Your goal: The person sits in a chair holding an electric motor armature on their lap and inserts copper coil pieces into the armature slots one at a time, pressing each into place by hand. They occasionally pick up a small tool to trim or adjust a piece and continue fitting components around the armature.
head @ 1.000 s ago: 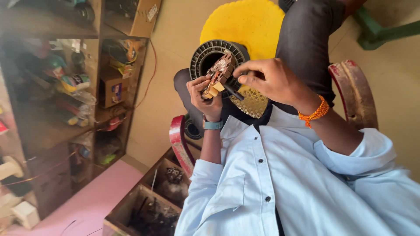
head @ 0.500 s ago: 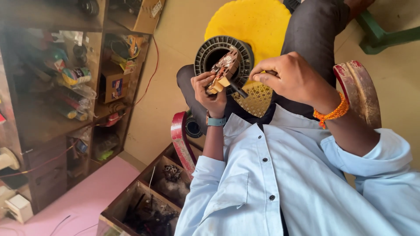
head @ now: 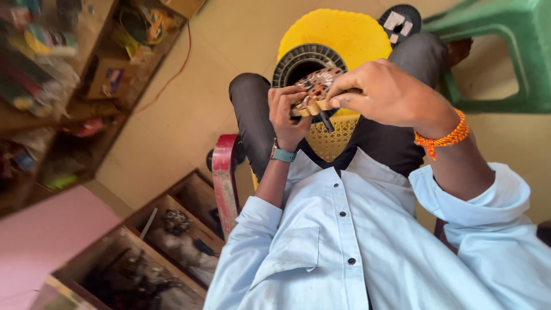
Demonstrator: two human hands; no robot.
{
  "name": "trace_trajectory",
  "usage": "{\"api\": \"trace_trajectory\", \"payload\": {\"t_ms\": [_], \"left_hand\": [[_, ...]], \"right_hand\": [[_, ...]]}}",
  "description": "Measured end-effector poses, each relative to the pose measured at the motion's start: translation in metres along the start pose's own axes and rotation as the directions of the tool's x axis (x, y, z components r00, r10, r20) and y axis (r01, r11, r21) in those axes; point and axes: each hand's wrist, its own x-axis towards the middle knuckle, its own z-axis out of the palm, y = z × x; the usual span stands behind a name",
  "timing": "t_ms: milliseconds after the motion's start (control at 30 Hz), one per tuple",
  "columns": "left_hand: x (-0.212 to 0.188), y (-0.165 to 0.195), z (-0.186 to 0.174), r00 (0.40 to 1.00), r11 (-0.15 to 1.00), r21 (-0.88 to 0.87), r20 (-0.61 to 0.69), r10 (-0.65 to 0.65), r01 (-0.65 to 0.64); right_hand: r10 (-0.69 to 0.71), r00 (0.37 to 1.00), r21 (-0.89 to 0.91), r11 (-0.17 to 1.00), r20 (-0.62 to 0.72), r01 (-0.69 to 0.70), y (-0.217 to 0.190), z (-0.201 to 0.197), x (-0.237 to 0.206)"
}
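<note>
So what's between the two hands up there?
In the head view, a small round copper-wound motor part sits between the left hand and the right hand; both grip it, with a dark tool tip poking out below.

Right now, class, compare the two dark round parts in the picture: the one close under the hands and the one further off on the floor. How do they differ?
The ribbed ring lies on the yellow stool, open through its middle; the small disc lies on the floor beyond the knee, with pale patches on its face. The ring looks larger and is partly hidden by the left hand; the disc is untouched. Both are dark and circular.
</note>
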Motion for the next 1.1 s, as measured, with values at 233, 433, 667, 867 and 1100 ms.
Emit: {"api": "trace_trajectory", "payload": {"t_ms": [233, 433, 667, 867, 1100], "left_hand": [[0.001, -0.006, -0.012, 1.0, 0.999, -0.037, -0.003, 0.016, -0.016], [0.006, -0.005, -0.023, 0.999, 0.999, -0.028, 0.021, 0.035, -0.034], [0.018, -0.015, -0.054, 0.932, 0.717, -0.615, 0.332, -0.143, 0.329], [0.025, -0.043, -0.063, 0.848, 0.354, -0.77, 0.483, -0.22, 0.531], [0.039, -0.029, -0.038, 0.821, 0.218, -0.837, 0.382, -0.425, 0.502]], "right_hand": [[0.148, 0.986, 0.189, 0.969, 0.078, -0.16, 0.003, 0.004, 0.063], [0.165, 0.976, -0.149, 0.978, 0.145, -0.143, 0.018, 0.03, 0.124], [0.032, 0.987, -0.452, 0.891, 0.159, 0.044, 0.006, 0.047, 0.143], [0.07, 0.995, -0.34, 0.94, 0.07, -0.042, -0.018, 0.041, 0.136], [0.068, 0.993, -0.467, 0.878, -0.098, -0.106, -0.015, 0.032, 0.12]]}}
